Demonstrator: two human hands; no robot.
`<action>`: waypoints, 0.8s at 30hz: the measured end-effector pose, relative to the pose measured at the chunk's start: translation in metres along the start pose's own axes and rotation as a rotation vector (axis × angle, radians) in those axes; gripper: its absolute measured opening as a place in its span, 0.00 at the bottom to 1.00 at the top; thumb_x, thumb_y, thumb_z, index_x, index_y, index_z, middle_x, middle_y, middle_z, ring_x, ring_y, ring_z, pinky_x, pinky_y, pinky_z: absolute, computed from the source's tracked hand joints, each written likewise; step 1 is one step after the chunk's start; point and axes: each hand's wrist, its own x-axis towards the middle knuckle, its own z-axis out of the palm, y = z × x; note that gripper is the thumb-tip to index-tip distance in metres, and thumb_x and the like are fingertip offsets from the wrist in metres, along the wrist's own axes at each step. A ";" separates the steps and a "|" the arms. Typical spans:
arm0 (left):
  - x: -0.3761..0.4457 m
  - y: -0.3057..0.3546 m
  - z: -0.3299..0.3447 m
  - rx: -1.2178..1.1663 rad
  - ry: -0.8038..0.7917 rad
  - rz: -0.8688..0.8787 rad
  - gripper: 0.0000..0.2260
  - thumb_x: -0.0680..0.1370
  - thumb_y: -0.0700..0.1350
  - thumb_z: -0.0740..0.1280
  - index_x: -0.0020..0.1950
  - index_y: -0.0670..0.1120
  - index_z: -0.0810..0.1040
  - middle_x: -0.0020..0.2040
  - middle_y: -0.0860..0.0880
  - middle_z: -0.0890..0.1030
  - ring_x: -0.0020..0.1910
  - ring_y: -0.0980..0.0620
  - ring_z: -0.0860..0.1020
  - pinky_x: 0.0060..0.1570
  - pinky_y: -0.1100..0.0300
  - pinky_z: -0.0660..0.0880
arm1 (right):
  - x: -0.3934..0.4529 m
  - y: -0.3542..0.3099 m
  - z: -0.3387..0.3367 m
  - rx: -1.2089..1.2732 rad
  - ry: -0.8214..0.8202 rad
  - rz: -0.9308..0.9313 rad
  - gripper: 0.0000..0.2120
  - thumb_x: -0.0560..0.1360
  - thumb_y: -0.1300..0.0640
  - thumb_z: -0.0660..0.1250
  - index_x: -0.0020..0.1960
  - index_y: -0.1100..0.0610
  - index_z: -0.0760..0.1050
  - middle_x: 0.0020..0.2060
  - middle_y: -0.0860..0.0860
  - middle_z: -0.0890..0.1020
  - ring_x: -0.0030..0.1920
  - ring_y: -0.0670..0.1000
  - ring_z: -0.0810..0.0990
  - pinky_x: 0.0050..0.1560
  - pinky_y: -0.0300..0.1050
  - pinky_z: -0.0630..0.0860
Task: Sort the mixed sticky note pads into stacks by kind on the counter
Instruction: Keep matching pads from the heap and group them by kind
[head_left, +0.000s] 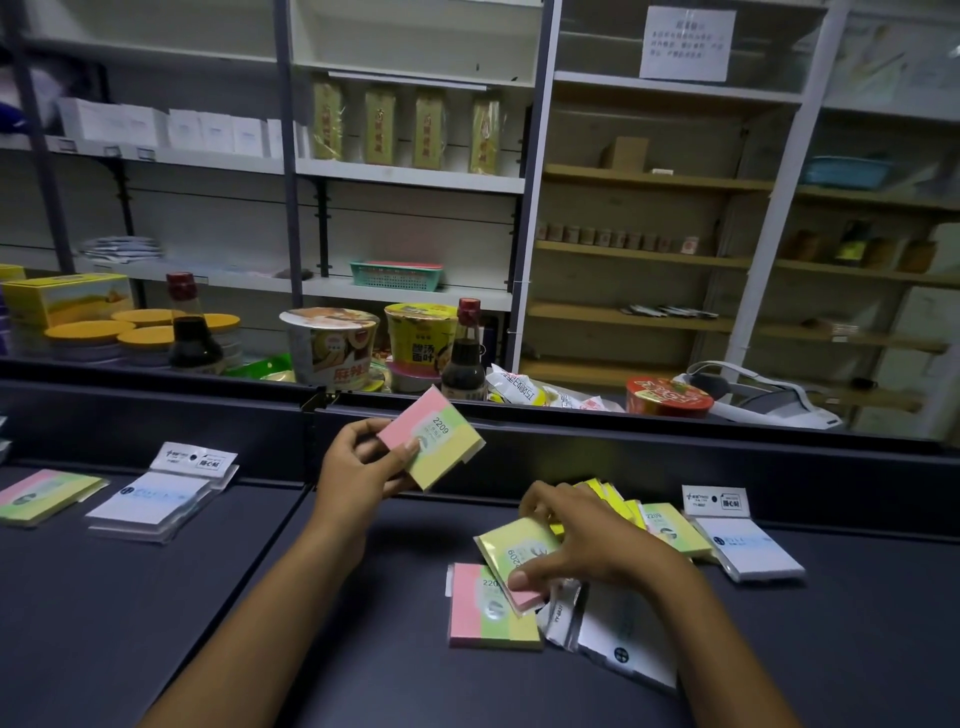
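Observation:
My left hand (358, 467) holds a pink-green-yellow striped pad (434, 441) up above the dark counter (156, 597). My right hand (576, 540) grips a second striped pad (511, 553) tilted over the mixed pile. Flat under it lies another striped pad (483, 618), with a white packaged pad (618, 644) beside it. Further striped pads (670, 525) and yellow ones (602, 491) lie behind my right hand. At the far left sit a stack of striped pads (47, 496) and a stack of white packaged pads (161, 499).
A white packaged pad (743, 545) lies at the right of the pile. A raised dark ledge (623, 431) borders the counter's back. Behind it stand soy sauce bottles (467, 353), noodle cups (332, 345), a red bowl (670, 397) and shelving.

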 end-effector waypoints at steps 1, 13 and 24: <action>0.000 0.000 0.000 -0.004 0.004 0.000 0.15 0.76 0.35 0.70 0.61 0.40 0.71 0.56 0.43 0.82 0.52 0.46 0.83 0.35 0.62 0.81 | -0.001 -0.002 0.000 0.067 0.009 -0.001 0.29 0.60 0.37 0.79 0.53 0.42 0.68 0.50 0.46 0.76 0.54 0.50 0.74 0.54 0.48 0.76; 0.001 0.003 -0.005 -0.115 0.022 0.007 0.15 0.76 0.36 0.70 0.60 0.42 0.71 0.55 0.43 0.82 0.52 0.45 0.83 0.38 0.58 0.83 | 0.001 -0.015 0.001 0.588 0.336 -0.068 0.14 0.73 0.57 0.74 0.52 0.43 0.75 0.47 0.46 0.84 0.49 0.49 0.82 0.45 0.41 0.80; -0.020 0.002 -0.017 -0.173 0.033 0.019 0.18 0.76 0.35 0.70 0.65 0.44 0.74 0.58 0.42 0.81 0.54 0.44 0.82 0.42 0.57 0.82 | -0.013 -0.036 0.004 0.899 0.389 -0.006 0.15 0.76 0.67 0.70 0.59 0.54 0.76 0.48 0.51 0.85 0.46 0.44 0.85 0.40 0.34 0.77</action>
